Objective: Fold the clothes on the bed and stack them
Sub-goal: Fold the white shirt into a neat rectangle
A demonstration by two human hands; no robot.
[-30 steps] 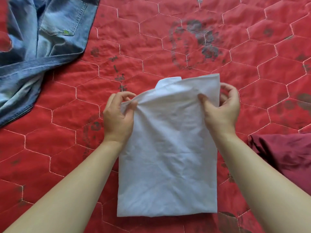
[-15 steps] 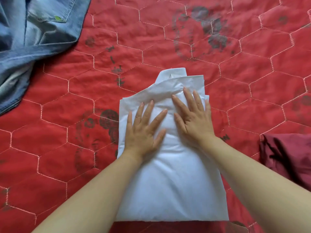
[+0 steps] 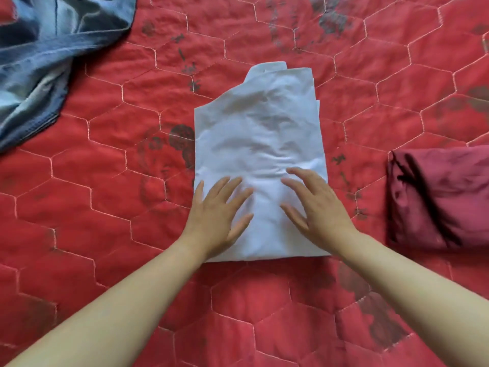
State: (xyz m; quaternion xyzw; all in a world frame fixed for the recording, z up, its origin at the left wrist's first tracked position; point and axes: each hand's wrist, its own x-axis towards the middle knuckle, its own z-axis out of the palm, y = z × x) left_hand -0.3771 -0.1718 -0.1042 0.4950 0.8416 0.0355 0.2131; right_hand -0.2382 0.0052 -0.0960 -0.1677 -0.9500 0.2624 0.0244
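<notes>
A white shirt (image 3: 260, 133) lies folded into a tall rectangle in the middle of the red quilted bed (image 3: 105, 181), its collar end pointing away from me. My left hand (image 3: 218, 217) lies flat with spread fingers on the shirt's near left part. My right hand (image 3: 316, 207) lies flat, fingers straight, on its near right part. A folded maroon garment (image 3: 439, 197) sits on the bed to the right of the shirt. Blue jeans (image 3: 45, 56) lie unfolded at the far left corner.
The red bedspread with hexagon stitching and dark printed patches stretches all around the clothes. Bare quilt lies between the shirt and the jeans, and between the shirt and the maroon garment.
One second ago both hands pinched the shirt's upper edge and folded it over. Then they pressed flat on the upper part. Now they have slid down toward me to the shirt's near end.
</notes>
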